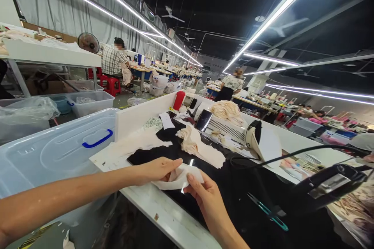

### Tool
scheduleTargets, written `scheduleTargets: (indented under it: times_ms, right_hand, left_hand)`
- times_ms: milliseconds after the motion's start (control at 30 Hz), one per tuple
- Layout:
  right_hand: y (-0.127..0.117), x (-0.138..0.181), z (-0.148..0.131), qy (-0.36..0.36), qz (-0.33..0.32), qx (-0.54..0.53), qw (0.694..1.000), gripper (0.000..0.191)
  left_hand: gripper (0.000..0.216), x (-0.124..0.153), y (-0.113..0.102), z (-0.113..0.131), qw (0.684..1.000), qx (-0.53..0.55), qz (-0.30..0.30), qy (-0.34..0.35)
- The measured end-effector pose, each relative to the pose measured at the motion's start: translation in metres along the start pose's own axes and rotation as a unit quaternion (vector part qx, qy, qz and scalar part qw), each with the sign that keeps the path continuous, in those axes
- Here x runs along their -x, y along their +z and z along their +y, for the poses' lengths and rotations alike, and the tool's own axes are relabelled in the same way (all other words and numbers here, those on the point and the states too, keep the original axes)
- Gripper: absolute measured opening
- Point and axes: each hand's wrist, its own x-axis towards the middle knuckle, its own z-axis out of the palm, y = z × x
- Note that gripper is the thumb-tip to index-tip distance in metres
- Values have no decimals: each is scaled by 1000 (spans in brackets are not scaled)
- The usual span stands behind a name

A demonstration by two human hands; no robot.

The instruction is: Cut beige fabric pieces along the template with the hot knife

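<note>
- Pinching the white cloth [181,179] between thumb and fingers, the left hand [160,172] holds its left side and the right hand [206,193] its right; the grip looks light, so the thin cloth could slip from either side.
- The cloth is held between the hands over the near edge of the black tabletop [230,190]; whether its underside touches the top cannot be told. If both thumbs eased, it could slide off the pale table edge [156,206] towards the floor, where a scrap [68,242] lies.
- It bends into a loose loop, with a fold by the left thumb; uneven pulling could twist it or set a crease.
- The teal snips [270,214] lie to the right of the right hand, points turned towards the far left; a careless sweep of that hand could meet the points or snag the cloth.
- The pile of pale cloth [201,147] lies just beyond the hands, partly fanned out; a forearm reaching across could scatter it or mix pieces.
- The black cable [295,149] loops over the right part of the table; a sleeve or cloth catching on it could drag things about.
</note>
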Motion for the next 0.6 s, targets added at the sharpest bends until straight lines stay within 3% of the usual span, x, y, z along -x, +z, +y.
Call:
scheduleTargets:
  times_ms: [100,233,467,600]
  right_hand:
    - [1,2,3,13,14,-13,1000,43]
    - [1,4,7,47,4,-37,998,44]
    - [-1,10,15,71,-23,-25,997,51]
    - [-5,17,22,99,-55,-45,993,47]
  left_hand:
    - [65,0,6,2,997,55,46,-21]
    - [66,-3,6,1,994,28,101,-11]
    - [61,-3,7,5,988,-68,134,24]
    - [57,0,10,9,982,-147,109,50]
